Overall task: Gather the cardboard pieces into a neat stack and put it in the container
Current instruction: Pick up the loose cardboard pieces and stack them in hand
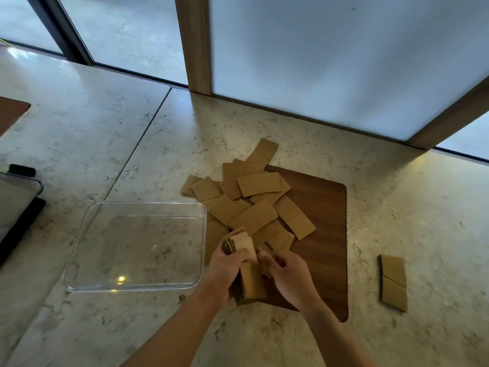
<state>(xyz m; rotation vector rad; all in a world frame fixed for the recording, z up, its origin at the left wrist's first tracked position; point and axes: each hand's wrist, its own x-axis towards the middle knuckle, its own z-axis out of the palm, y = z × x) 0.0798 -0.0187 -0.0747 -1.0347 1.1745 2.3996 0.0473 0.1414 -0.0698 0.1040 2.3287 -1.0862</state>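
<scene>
Several brown cardboard pieces (254, 197) lie scattered in a loose pile on and beside a dark wooden board (325, 223). My left hand (225, 271) grips a stack of cardboard pieces (248, 260), held on edge above the board's near left corner. My right hand (287, 276) rests against the stack's right face, fingers curled; whether it grips is unclear. A clear plastic container (79, 250) sits just left of my hands with nothing in it. Two more cardboard pieces (393, 283) lie end to end on the counter at the right.
The counter (105, 133) is pale stone with a seam. A black-edged tray or device (16, 207) sits at the far left edge. A frosted panel with wooden frame (195, 49) stands behind the pile.
</scene>
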